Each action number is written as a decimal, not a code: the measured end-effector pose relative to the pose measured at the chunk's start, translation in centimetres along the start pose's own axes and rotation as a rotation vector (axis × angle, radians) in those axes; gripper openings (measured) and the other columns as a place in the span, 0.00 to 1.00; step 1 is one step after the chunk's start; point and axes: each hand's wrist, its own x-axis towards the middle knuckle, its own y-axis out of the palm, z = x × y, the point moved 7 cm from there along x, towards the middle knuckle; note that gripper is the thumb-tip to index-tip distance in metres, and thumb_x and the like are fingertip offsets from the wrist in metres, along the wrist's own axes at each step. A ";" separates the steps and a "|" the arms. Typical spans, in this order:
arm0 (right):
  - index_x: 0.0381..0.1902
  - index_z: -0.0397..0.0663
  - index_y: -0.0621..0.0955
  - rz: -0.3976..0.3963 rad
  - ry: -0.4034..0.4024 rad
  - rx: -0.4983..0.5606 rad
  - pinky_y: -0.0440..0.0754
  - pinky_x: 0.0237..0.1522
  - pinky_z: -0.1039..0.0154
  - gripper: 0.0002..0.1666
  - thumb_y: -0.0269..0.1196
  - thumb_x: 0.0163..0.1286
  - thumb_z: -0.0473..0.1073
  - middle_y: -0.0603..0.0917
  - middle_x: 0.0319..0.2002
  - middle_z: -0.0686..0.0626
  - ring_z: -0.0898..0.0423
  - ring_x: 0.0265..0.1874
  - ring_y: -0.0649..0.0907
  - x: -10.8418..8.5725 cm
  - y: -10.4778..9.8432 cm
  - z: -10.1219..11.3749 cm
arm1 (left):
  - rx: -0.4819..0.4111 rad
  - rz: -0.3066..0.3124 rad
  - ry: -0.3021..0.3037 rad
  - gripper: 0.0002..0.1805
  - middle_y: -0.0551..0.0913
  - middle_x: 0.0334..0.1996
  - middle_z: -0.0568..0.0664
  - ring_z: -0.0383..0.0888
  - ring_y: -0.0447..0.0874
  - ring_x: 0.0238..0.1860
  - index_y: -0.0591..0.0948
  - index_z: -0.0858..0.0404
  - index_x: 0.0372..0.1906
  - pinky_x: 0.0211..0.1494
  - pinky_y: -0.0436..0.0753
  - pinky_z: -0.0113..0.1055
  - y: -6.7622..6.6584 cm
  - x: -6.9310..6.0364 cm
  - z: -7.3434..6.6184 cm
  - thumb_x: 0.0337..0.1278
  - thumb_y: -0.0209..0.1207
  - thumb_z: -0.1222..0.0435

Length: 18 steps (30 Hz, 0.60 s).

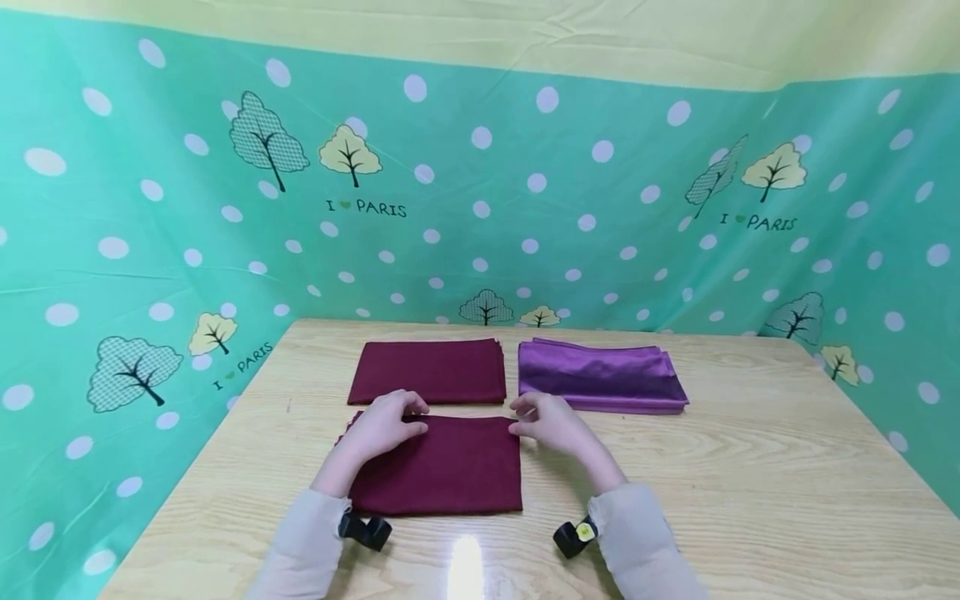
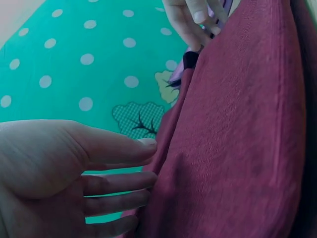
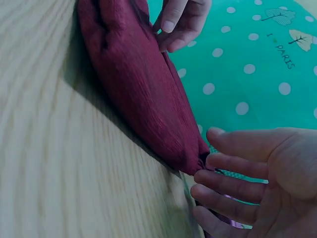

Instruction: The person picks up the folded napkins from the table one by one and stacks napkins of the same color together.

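Observation:
Near the front of the table lies a folded dark-red cloth [image 1: 457, 467]. My left hand [image 1: 381, 427] is over its far left part, thumb and fingers apart; in the left wrist view the fingertips of that left hand [image 2: 74, 173] are at the cloth [image 2: 233, 124] without closing round it. At the far right corner is my right hand [image 1: 553, 423]. Its fingers look loosely extended in the right wrist view, where the right hand [image 3: 257, 173] is beside the end of the cloth [image 3: 143, 94]; whether they touch it I cannot tell.
Behind the front cloth lies another folded dark-red cloth [image 1: 427, 371]. To its right is a folded shiny purple cloth [image 1: 600, 371]. All rest on a light wood table [image 1: 757, 467]. A green dotted curtain [image 1: 480, 183] hangs behind and at the sides.

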 end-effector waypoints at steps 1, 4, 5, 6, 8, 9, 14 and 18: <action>0.45 0.42 0.79 0.006 -0.001 0.004 0.77 0.42 0.60 0.19 0.66 0.56 0.42 0.82 0.39 0.48 0.56 0.36 0.80 0.0 0.2 0.1 | 0.005 0.008 0.000 0.08 0.81 0.35 0.49 0.45 0.78 0.42 0.81 0.62 0.35 0.49 0.75 0.42 0.0 0.0 0.2 0.47 0.64 0.67; 0.46 0.43 0.79 0.021 -0.005 0.006 0.76 0.44 0.59 0.20 0.67 0.55 0.42 0.82 0.39 0.49 0.55 0.38 0.80 0.1 0.7 0.2 | 0.013 0.030 0.001 0.08 0.81 0.35 0.48 0.44 0.78 0.42 0.81 0.62 0.36 0.48 0.75 0.41 0.0 -0.2 0.7 0.47 0.63 0.68; 0.46 0.43 0.79 0.025 -0.001 0.005 0.76 0.44 0.58 0.20 0.67 0.54 0.42 0.82 0.39 0.49 0.55 0.38 0.79 0.2 0.8 0.3 | 0.011 0.034 0.002 0.08 0.82 0.35 0.48 0.44 0.78 0.42 0.80 0.62 0.36 0.48 0.75 0.41 -0.1 -0.2 0.9 0.47 0.63 0.68; 0.46 0.43 0.79 0.029 0.003 0.002 0.76 0.44 0.58 0.21 0.67 0.54 0.42 0.81 0.39 0.49 0.55 0.39 0.79 0.2 0.9 0.3 | 0.013 0.037 0.006 0.08 0.82 0.35 0.48 0.45 0.78 0.41 0.80 0.62 0.36 0.48 0.75 0.41 -0.1 -0.2 1.1 0.47 0.63 0.68; 0.47 0.43 0.79 0.035 0.014 -0.004 0.75 0.45 0.57 0.22 0.67 0.54 0.42 0.81 0.39 0.49 0.54 0.39 0.79 0.2 1.0 0.4 | 0.016 0.037 0.014 0.09 0.81 0.34 0.49 0.45 0.78 0.41 0.80 0.63 0.36 0.47 0.74 0.42 -0.3 -0.3 1.4 0.46 0.64 0.68; 0.47 0.43 0.79 0.040 0.018 -0.007 0.75 0.44 0.57 0.22 0.68 0.53 0.42 0.81 0.38 0.49 0.54 0.39 0.78 0.2 1.1 0.4 | 0.017 0.035 0.015 0.09 0.81 0.35 0.49 0.45 0.78 0.42 0.80 0.63 0.36 0.48 0.74 0.42 -0.3 -0.4 1.5 0.46 0.64 0.68; 0.48 0.43 0.79 0.053 0.003 -0.039 0.74 0.43 0.57 0.24 0.69 0.52 0.41 0.80 0.38 0.49 0.55 0.38 0.77 0.2 1.4 0.8 | 0.024 0.023 0.012 0.10 0.81 0.35 0.50 0.47 0.77 0.43 0.80 0.63 0.36 0.49 0.74 0.43 -0.8 -0.7 2.2 0.44 0.65 0.68; 0.47 0.42 0.79 0.050 -0.005 -0.040 0.73 0.40 0.60 0.24 0.70 0.50 0.40 0.79 0.38 0.49 0.56 0.34 0.75 0.2 1.5 0.8 | 0.035 0.031 -0.001 0.12 0.79 0.38 0.51 0.49 0.75 0.45 0.80 0.63 0.37 0.52 0.72 0.45 -1.0 -0.9 2.6 0.43 0.65 0.67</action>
